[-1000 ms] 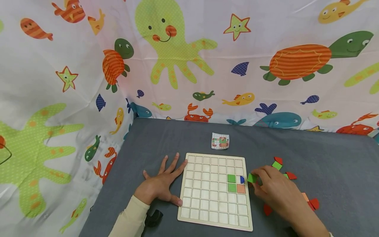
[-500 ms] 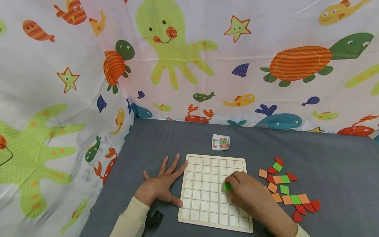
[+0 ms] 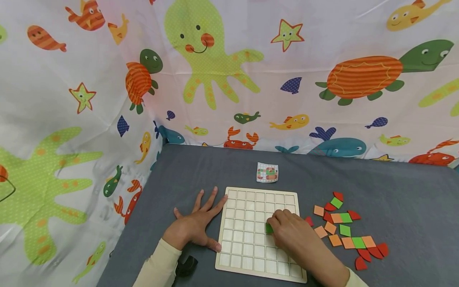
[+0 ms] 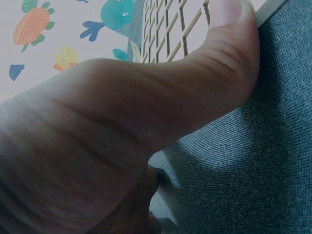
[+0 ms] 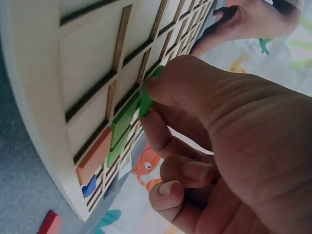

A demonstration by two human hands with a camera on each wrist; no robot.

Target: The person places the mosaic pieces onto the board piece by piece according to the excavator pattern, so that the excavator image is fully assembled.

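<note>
With the fingers of my right hand point(image 3: 292, 235) I pinch a green tile point(image 5: 146, 101), tilted at the board point(image 3: 238, 225) just beside two green squares point(image 5: 125, 116) seated in its grid; whether it touches the cell I cannot tell. The fingers of my left hand point(image 3: 193, 225) are spread wide, thumb on the board's left edge, while loose pieces point(image 3: 345, 230) lie on the worktop point(image 3: 201, 167) to the right.

Sea-creature curtain point(image 3: 265, 99) behind grey table point(image 3: 412, 207)
</note>
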